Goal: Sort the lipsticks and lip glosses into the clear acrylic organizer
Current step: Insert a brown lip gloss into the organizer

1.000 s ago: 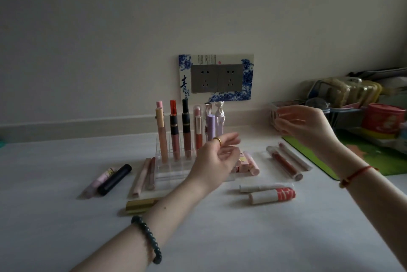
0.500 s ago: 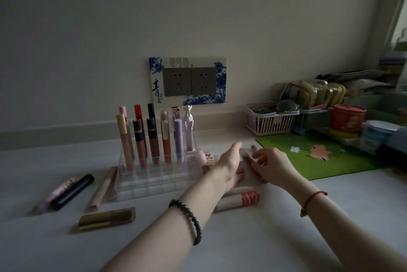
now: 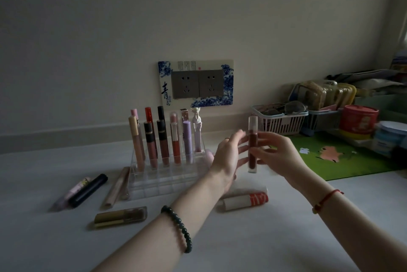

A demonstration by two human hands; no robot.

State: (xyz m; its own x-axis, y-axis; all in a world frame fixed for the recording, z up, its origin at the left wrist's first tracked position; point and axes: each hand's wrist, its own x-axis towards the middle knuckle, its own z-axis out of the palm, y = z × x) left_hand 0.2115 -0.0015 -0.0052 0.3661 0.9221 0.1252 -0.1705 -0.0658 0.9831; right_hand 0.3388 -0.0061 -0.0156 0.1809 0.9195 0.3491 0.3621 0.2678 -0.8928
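The clear acrylic organizer (image 3: 158, 180) stands at the table's middle, with several lipsticks and glosses upright in its back rows. My right hand (image 3: 279, 155) holds a dark red lip gloss (image 3: 252, 146) with a clear cap upright, to the right of the organizer and above the table. My left hand (image 3: 229, 157) is next to the tube with its fingers spread; whether they touch it is unclear. Loose tubes lie flat: a pink tube (image 3: 72, 192), a black tube (image 3: 88, 190), a thin beige pencil (image 3: 116, 186), a gold tube (image 3: 121, 216) and a white-and-red tube (image 3: 244, 201).
A green mat (image 3: 343, 157) lies at the right. Behind it stand a white basket (image 3: 279, 122), a red tin (image 3: 357, 122) and other clutter. A socket plate (image 3: 196, 83) is on the wall behind the organizer.
Both hands were low on the table by the tubes to the right of the organizer. Now they are raised, and my right hand has lifted the dark red lip gloss upright.
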